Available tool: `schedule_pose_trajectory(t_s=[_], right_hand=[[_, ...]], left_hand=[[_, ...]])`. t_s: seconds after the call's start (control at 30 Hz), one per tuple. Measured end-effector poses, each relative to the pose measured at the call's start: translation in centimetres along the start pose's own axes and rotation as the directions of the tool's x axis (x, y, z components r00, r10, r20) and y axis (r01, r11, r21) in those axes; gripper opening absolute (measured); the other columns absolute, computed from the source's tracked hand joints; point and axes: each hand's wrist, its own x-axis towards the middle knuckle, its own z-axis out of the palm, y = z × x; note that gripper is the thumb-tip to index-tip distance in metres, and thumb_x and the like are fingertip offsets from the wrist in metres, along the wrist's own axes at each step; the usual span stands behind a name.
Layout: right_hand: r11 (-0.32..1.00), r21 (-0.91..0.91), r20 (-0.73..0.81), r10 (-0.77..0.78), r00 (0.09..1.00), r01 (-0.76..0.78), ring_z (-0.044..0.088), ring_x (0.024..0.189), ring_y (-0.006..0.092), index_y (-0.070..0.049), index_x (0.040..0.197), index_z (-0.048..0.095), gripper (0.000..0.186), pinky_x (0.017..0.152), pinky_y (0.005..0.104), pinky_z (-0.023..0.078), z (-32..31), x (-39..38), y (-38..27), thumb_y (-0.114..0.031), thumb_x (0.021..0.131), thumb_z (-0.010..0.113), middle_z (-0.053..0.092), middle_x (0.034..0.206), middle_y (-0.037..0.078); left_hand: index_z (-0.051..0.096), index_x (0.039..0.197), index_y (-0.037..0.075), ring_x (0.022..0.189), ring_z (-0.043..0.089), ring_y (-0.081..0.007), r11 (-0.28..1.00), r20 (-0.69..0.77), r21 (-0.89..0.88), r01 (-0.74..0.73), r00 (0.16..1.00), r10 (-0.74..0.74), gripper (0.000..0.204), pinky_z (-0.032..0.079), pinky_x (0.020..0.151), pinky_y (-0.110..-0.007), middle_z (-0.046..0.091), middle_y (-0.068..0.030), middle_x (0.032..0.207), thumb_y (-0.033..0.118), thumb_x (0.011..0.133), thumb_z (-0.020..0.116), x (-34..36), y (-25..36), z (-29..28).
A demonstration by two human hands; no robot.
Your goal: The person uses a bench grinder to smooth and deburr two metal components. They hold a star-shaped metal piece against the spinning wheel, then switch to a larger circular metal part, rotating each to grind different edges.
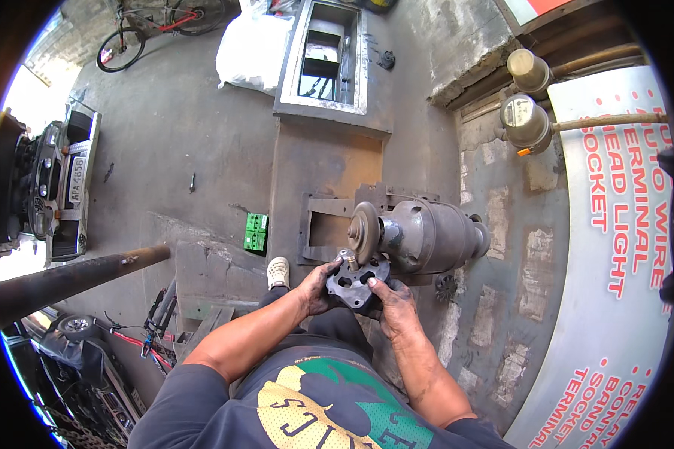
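Both my hands grip a dark, greasy metal housing plate [359, 295] with several holes through it and a short lighter stub [351, 260] standing up at its far side. My left hand [318, 290] is closed around its left edge. On the right edge, my right hand [394, 307] is closed with the thumb lying on top. Just beyond the plate is the round wheel [364, 233] of a grey bench grinder [428, 238]. The stub overlaps the wheel's near rim; I cannot tell whether they touch. The grinder's second wheel [479, 233] is at its right end.
A green box [255, 233] sits left of the grinder's stand. Beyond is a metal cabinet [286, 93] with a white sack [251, 56]. A thick pole [97, 271] slants in from the left; a large sign [577, 262] and round meters [526, 120] line the right.
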Motion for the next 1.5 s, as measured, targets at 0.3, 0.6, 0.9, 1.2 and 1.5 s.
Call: schedule_pose_trajectory(t_s=[0.3, 0.6, 0.9, 1.2, 1.5], right_hand=[[0.998, -0.045, 0.003, 0.053, 0.999, -0.052, 0.073, 0.103, 0.0260, 0.000, 0.127, 0.065, 0.041, 0.084, 0.0449, 0.064, 0.4, 1.3, 0.9, -0.015, 0.092, 0.081, 0.073, 0.115, 0.013], [0.993, -0.113, 0.000, 0.024, 1.000, -0.024, 0.073, 0.103, 0.0275, -0.001, 0.127, 0.064, 0.048, 0.080, 0.0489, 0.065, 0.1, -1.0, -0.9, -0.026, 0.090, 0.082, 0.073, 0.114, 0.014], [0.946, -0.265, 0.104, 0.222, 0.969, -0.188, 0.075, 0.089, 0.0280, 0.005, 0.134, 0.058, 0.061, 0.075, 0.0428, 0.067, -1.6, -2.3, -0.7, -0.037, 0.095, 0.080, 0.071, 0.118, 0.018], [0.989, -0.057, 0.185, 0.144, 0.972, -0.136, 0.074, 0.094, 0.0243, 0.000, 0.119, 0.070, 0.035, 0.073, 0.0429, 0.064, -1.6, -0.4, -0.5, -0.019, 0.092, 0.080, 0.075, 0.106, 0.010], [0.997, 0.038, 0.049, 0.059, 0.997, -0.061, 0.074, 0.094, 0.0253, -0.004, 0.124, 0.064, 0.032, 0.075, 0.0441, 0.062, 0.6, 1.0, 0.6, -0.016, 0.096, 0.075, 0.074, 0.109, 0.010]], left_hand=[[0.057, 0.147, 0.010, 0.132, 0.061, -0.0311, 0.999, -0.026, -0.038, -0.001, 1.000, 0.000, 0.053, 0.042, 0.118, -0.052, 0.063, -0.0126, 0.146, 0.045, 0.109, 0.049, -2.3, 0.4, 0.0], [0.058, 0.145, 0.011, 0.128, 0.064, -0.0297, 0.998, 0.042, -0.064, 0.027, 0.999, -0.025, 0.051, 0.046, 0.113, -0.054, 0.067, -0.0115, 0.140, 0.044, 0.106, 0.055, -0.9, -0.7, -0.3], [0.058, 0.145, 0.008, 0.121, 0.069, -0.0313, 0.999, 0.090, 0.025, 0.046, 0.995, -0.048, 0.054, 0.054, 0.107, -0.052, 0.069, -0.0144, 0.136, 0.040, 0.101, 0.063, -2.2, 0.3, -3.8], [0.060, 0.142, 0.005, 0.111, 0.073, -0.0283, 0.966, -0.040, 0.231, 0.117, 0.993, -0.111, 0.066, 0.060, 0.100, -0.049, 0.072, -0.0165, 0.128, 0.059, 0.103, 0.056, -3.2, 1.8, -0.7], [0.060, 0.142, 0.005, 0.116, 0.071, -0.0291, 0.982, -0.040, 0.186, -0.045, 0.998, 0.054, 0.058, 0.056, 0.101, -0.046, 0.071, -0.0139, 0.132, 0.041, 0.098, 0.070, -3.6, 2.0, -1.4]])
